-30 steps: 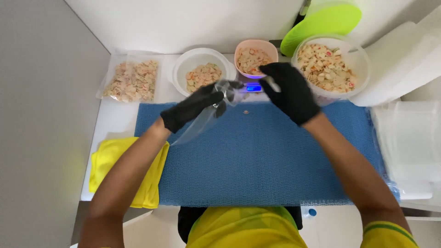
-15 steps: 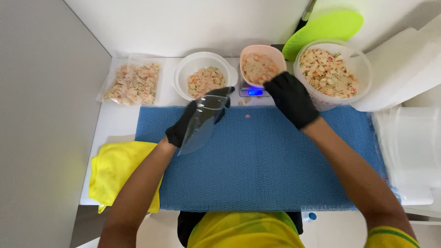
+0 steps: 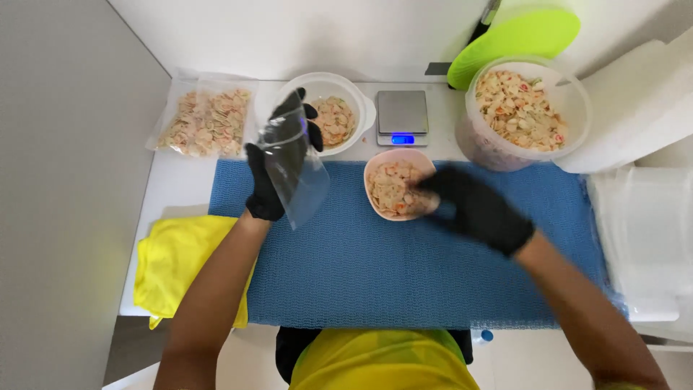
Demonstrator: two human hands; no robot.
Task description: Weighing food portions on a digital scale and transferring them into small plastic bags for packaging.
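Clear plastic bag [image 3: 294, 173]: thin, glossy film, empty, held upright above the left part of the blue mat [image 3: 404, 267], its lower corner hanging free over the mat. Left hand [image 3: 278, 162], in a black glove, is closed on the bag's upper part; fingers partly veiled by the film. Pink bowl [image 3: 399, 189]: smooth, rounded, sitting on the mat's upper edge just in front of the scale [image 3: 402, 117], filled with small pale shell-shaped pasta flecked orange. Right hand [image 3: 473, 206], also black-gloved, lies against the bowl's right rim; motion blur here, so the grip appears closed on the rim but this cannot be told for certain. Mat: woven, ribbed texture, rectangular, covering most of the white surface [image 3: 173, 184]. Scale: small, square brushed-metal platter, blue-lit display, nothing on it. Left of it, a white round bowl [image 3: 326, 110] with the same pasta, partly hidden behind the bag and left hand. Far left, a sealed clear pouch [image 3: 206, 119] of pasta lying flat. Right, a large translucent round tub [image 3: 527, 112] of pasta, a bright green lid [image 3: 516, 40] leaning behind it, its top cut off by the frame. Yellow cloth [image 3: 180, 263], soft and crumpled, at the mat's left edge, partly under the left forearm. Translucent container [image 3: 646, 238] at far right, contents indistinct.
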